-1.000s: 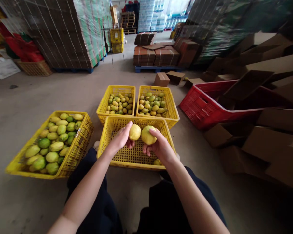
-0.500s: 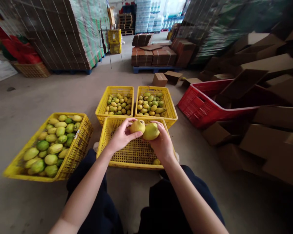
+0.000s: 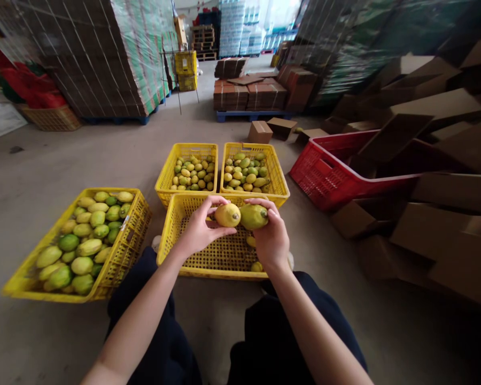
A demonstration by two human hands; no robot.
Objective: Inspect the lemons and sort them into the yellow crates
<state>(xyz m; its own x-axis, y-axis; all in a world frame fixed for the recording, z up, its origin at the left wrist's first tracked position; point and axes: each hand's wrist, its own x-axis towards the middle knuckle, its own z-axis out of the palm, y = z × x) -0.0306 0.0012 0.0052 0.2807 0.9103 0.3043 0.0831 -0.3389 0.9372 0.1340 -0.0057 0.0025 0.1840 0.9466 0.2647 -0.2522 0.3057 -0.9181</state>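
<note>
My left hand (image 3: 202, 227) is closed round a yellow lemon (image 3: 227, 215), its stem end turned to the right. Beside it, my right hand (image 3: 271, 235) grips a greener lemon (image 3: 254, 217), and the two fruits almost touch. Both hands are above the near yellow crate (image 3: 208, 271), whose holed floor shows, with a couple of lemons (image 3: 257, 266) at its right side. Behind it stand a left yellow crate (image 3: 163, 176) and a right yellow crate (image 3: 281, 179), each holding many smallish yellow and green lemons.
A yellow crate (image 3: 122, 243) full of larger yellow-green lemons is on the floor to my left. On the right stands a red crate (image 3: 324, 176) among heaped cardboard boxes (image 3: 436, 235). Farther off are flattened cartons (image 3: 266, 96) on a blue pallet and wrapped stacks (image 3: 140, 59).
Both lemons have been turned in my fingers, so their ends face differently. My right hand has shifted slightly right. The view has moved a little.
</note>
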